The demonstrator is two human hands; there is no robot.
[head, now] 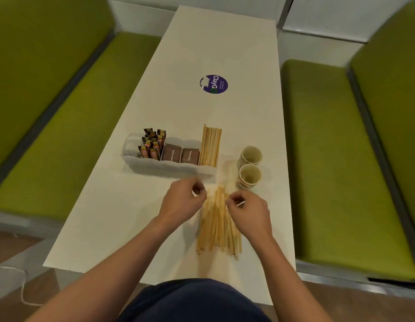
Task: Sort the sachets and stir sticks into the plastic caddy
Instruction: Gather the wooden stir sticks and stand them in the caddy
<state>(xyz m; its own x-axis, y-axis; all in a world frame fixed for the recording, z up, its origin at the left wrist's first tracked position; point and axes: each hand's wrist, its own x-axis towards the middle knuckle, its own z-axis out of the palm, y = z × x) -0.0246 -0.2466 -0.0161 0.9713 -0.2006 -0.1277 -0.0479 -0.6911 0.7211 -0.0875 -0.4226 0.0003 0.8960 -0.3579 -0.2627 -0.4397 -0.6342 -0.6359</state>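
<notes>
Head view: left hand (185, 202) and right hand (249, 211) pinch blurred white bits (194, 193) over half-hidden stir sticks (217, 231).

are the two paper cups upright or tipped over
Upright: both paper cups stand on the table, open mouths facing up.

One white table (225, 54) between two green benches (336, 159) holds one plastic caddy (169, 169), two paper cups (251, 155), one round purple sticker (214, 84), two brown sachet stacks (171, 155), roughly ten orange stick sachets (153, 145), and two bundles of stir sticks (211, 147), each too dense to count.
</notes>
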